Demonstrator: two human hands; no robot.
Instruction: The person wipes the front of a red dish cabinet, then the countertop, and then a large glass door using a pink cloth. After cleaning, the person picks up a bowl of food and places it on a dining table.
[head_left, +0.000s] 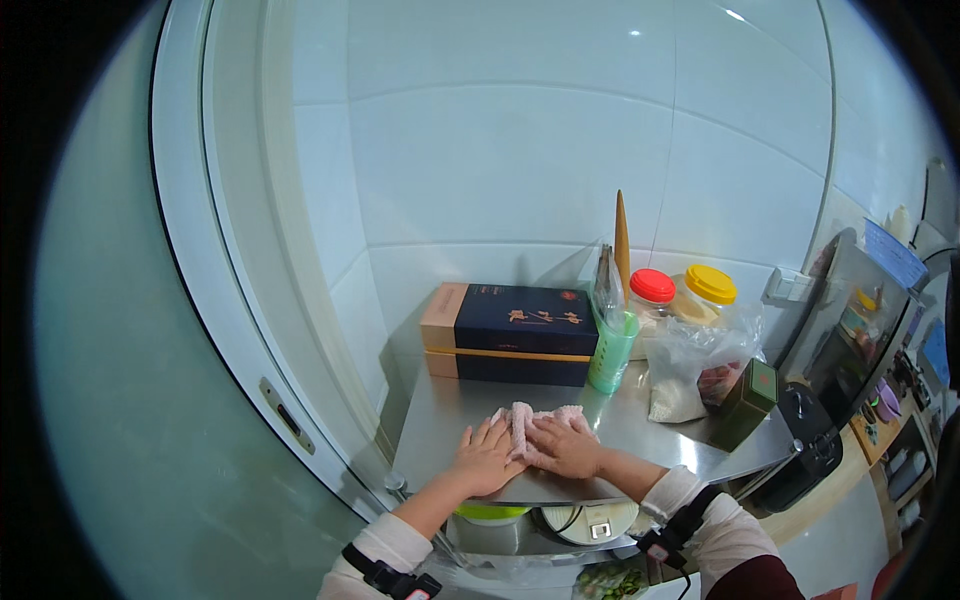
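A crumpled pink cloth (521, 420) lies on the steel shelf top (640, 440) near its front edge. My right hand (567, 448) presses down on the cloth, its fingers gripping the folds. Beside it, my left hand (484, 458) lies flat with fingers spread, touching the cloth's left edge. Part of the cloth is hidden under the right hand. Just behind the hands stands a dark blue and pink gift box (525, 335). A green plastic container (612, 355) holding long utensils is next to the box.
Jars with a red lid (652, 285) and a yellow lid (710, 284), plastic bags (690, 380) and a dark green tin (747, 400) crowd the right side. A black appliance (805, 450) stands beyond. A sliding door (240, 300) borders the left. Below sits a white round-topped item (590, 523).
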